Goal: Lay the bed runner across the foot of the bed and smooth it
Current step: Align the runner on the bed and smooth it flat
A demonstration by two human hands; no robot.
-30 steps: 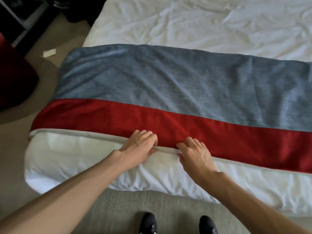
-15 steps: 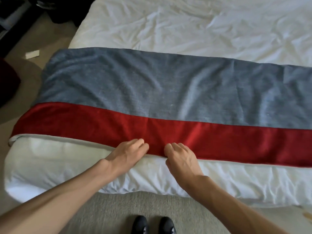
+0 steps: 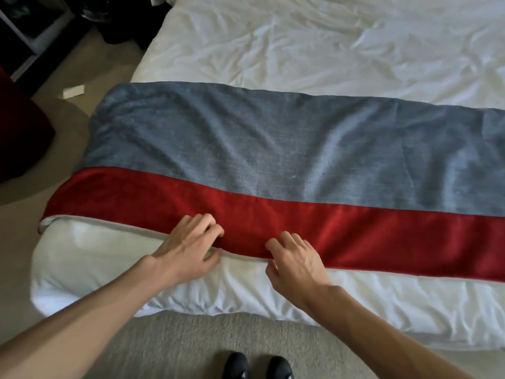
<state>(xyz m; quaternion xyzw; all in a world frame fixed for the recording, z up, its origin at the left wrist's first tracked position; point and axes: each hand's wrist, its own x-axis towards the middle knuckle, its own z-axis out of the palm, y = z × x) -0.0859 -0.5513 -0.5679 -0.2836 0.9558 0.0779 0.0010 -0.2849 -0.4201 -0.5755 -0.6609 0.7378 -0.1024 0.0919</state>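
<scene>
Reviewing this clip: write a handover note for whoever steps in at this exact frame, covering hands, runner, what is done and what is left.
Left-hand grip: fingers curled, pinching the near hem of the bed runner at its red band.
Right-hand grip: on the same hem just beside it, thumb below the edge.
Runner: lies across the foot of the bed on the white duvet. Its left end reaches the bed's corner and its right end runs out of view.
Done: runner laid.
Left: smooth the shallow creases in the grey panel, and probably straighten the wavy near hem.
</scene>
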